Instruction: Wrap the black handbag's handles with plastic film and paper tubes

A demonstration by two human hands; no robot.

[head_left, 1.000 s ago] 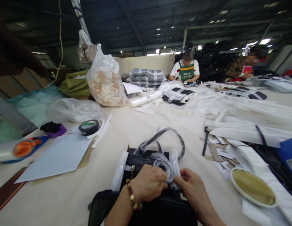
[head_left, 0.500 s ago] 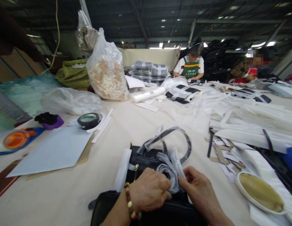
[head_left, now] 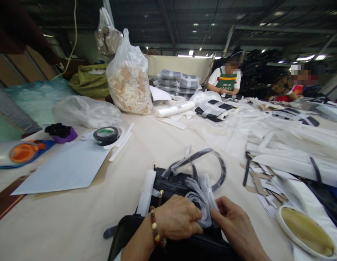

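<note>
A black handbag [head_left: 168, 186] lies on the cream table [head_left: 76, 214] right in front of me, its curved handles [head_left: 209, 159] wrapped in clear plastic. My left hand [head_left: 177, 219], with a bead bracelet at the wrist, rests closed on the bag's top and pinches the crumpled clear plastic wrap [head_left: 202, 199]. My right hand [head_left: 233, 221] meets it from the right, fingers closed on the same wrap. A white foam strip [head_left: 146, 194] lies along the bag's left side. A second black bag [head_left: 171, 246] sits under my wrists.
A roll of black tape [head_left: 105, 135], white sticks and a pale sheet [head_left: 67, 166] lie to the left. A big plastic sack [head_left: 129, 81] stands behind. Paper strips [head_left: 282, 145] and an oval dish [head_left: 306, 232] crowd the right. Two other people work at the far end.
The view has drifted slightly, shifting everything a little right and down. Both hands stay closed on the plastic wrap, which is pulled a little closer over the bag.
</note>
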